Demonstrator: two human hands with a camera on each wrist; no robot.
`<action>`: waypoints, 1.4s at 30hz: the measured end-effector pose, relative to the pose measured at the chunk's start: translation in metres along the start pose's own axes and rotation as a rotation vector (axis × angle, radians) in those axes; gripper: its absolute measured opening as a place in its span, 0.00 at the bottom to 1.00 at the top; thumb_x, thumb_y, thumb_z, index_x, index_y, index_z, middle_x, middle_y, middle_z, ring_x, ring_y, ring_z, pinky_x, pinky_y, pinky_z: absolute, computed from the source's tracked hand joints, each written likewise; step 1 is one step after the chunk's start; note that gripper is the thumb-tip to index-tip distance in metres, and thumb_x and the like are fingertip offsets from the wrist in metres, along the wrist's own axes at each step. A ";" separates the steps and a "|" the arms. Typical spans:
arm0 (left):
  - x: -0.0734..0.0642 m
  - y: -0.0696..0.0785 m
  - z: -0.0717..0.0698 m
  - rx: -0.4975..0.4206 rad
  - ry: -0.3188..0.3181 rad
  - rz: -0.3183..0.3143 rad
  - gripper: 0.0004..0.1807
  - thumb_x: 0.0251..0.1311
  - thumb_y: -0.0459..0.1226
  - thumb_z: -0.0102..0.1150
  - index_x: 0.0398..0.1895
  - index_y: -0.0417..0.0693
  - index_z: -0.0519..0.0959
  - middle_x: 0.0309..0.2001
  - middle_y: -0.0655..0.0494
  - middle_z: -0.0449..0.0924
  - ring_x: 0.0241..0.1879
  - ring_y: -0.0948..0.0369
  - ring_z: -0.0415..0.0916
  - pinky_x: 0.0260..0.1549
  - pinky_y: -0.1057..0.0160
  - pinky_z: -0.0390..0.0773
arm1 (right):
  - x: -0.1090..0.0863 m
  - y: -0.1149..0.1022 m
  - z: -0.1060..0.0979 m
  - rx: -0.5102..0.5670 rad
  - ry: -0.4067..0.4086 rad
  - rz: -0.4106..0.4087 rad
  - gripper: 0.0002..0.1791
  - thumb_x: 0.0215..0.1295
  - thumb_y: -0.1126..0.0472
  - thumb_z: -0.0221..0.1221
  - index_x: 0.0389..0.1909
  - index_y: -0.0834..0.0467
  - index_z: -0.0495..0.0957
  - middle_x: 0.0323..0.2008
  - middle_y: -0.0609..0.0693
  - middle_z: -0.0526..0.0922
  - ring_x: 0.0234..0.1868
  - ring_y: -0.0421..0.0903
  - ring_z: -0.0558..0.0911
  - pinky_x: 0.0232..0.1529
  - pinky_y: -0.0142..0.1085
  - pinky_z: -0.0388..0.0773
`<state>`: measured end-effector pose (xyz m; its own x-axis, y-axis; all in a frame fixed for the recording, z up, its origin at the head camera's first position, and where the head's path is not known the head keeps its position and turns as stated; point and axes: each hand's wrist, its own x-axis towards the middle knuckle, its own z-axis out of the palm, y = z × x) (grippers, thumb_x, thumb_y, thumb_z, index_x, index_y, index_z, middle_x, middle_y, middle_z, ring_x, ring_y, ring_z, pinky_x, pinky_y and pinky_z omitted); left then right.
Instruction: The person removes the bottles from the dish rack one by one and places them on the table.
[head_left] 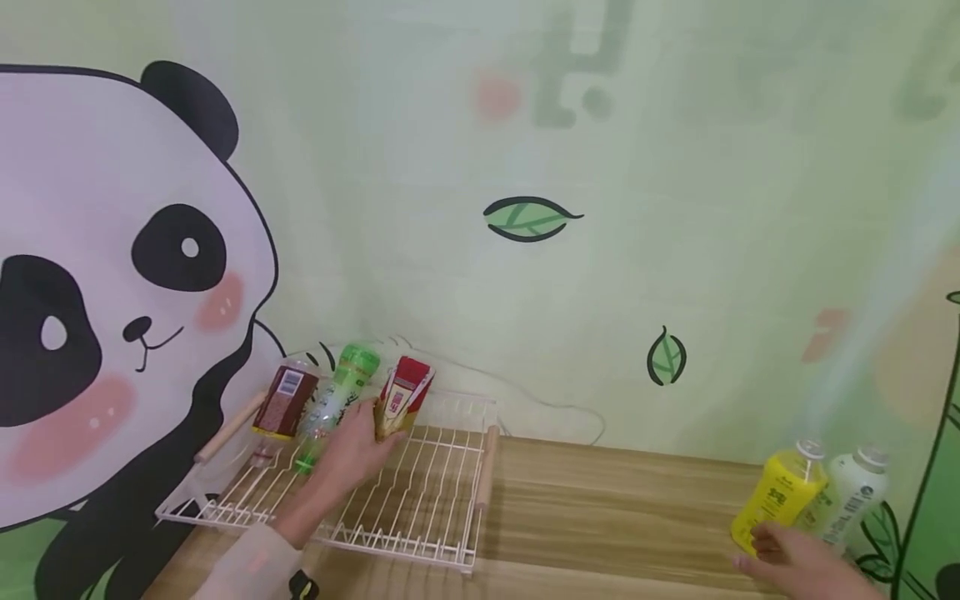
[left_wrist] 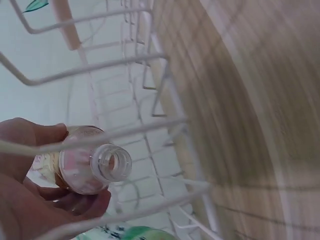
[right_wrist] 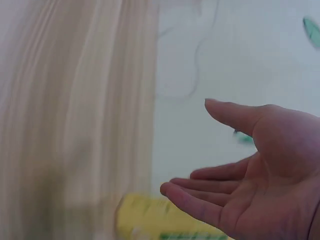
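Observation:
My left hand (head_left: 352, 450) grips a bottle with a red and gold label (head_left: 407, 392), its base up, over the white wire rack (head_left: 420, 552). In the left wrist view, fingers and thumb curl round the bottle, and its uncapped clear mouth (left_wrist: 119, 164) points at the rack's wires. Left of it, a green-and-clear bottle (head_left: 341, 387) and a bottle with a brown label (head_left: 285, 400) lean upside down in the rack. At the right, my right hand (head_left: 802, 562) is beside a yellow bottle (head_left: 783, 492), fingers extended and thumb apart, holding nothing.
A white bottle with green print (head_left: 855, 492) stands behind the yellow one. The rack has wooden side handles (head_left: 487, 467) and sits on a wood-grain table (head_left: 600, 508). A printed panda-and-leaf cloth (head_left: 420, 275) hangs right behind the table.

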<state>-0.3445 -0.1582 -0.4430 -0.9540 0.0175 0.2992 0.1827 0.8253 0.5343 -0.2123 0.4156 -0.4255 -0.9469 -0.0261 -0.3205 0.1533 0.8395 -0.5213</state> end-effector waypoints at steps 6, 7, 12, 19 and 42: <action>-0.002 0.025 -0.003 -0.053 0.008 0.087 0.43 0.55 0.48 0.72 0.67 0.35 0.65 0.55 0.41 0.74 0.51 0.48 0.76 0.48 0.47 0.80 | -0.010 -0.067 0.009 -0.011 0.053 -0.113 0.46 0.59 0.33 0.62 0.64 0.66 0.69 0.60 0.66 0.76 0.56 0.61 0.78 0.51 0.57 0.77; -0.003 0.030 -0.004 -0.054 0.011 0.102 0.43 0.55 0.48 0.73 0.67 0.36 0.65 0.55 0.42 0.75 0.50 0.49 0.76 0.46 0.49 0.81 | -0.012 -0.077 0.010 -0.023 0.076 -0.148 0.46 0.58 0.33 0.63 0.64 0.65 0.70 0.61 0.65 0.75 0.56 0.61 0.79 0.51 0.57 0.78; -0.008 0.059 -0.007 -0.047 0.016 0.195 0.42 0.50 0.48 0.76 0.66 0.40 0.69 0.53 0.47 0.77 0.47 0.54 0.77 0.41 0.56 0.82 | -0.016 -0.121 0.017 -0.175 0.250 -0.382 0.50 0.56 0.27 0.60 0.67 0.61 0.68 0.64 0.62 0.73 0.57 0.61 0.78 0.53 0.56 0.78; -0.022 0.104 -0.010 0.036 -0.042 0.330 0.41 0.49 0.49 0.77 0.66 0.47 0.71 0.55 0.53 0.75 0.53 0.56 0.73 0.49 0.57 0.79 | -0.004 -0.175 0.025 -0.301 0.439 -0.630 0.50 0.54 0.29 0.63 0.70 0.56 0.65 0.66 0.52 0.71 0.64 0.54 0.73 0.59 0.53 0.75; -0.043 0.155 -0.016 0.185 -0.122 0.555 0.40 0.51 0.53 0.74 0.66 0.50 0.71 0.56 0.60 0.75 0.54 0.61 0.70 0.46 0.64 0.79 | 0.031 -0.236 0.055 -0.741 0.758 -1.001 0.43 0.44 0.51 0.79 0.61 0.60 0.74 0.56 0.54 0.77 0.58 0.53 0.75 0.60 0.49 0.73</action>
<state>-0.2717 -0.0397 -0.3606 -0.7499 0.5303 0.3956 0.6282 0.7583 0.1744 -0.2621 0.1870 -0.3559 -0.5223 -0.6664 0.5321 -0.6023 0.7300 0.3232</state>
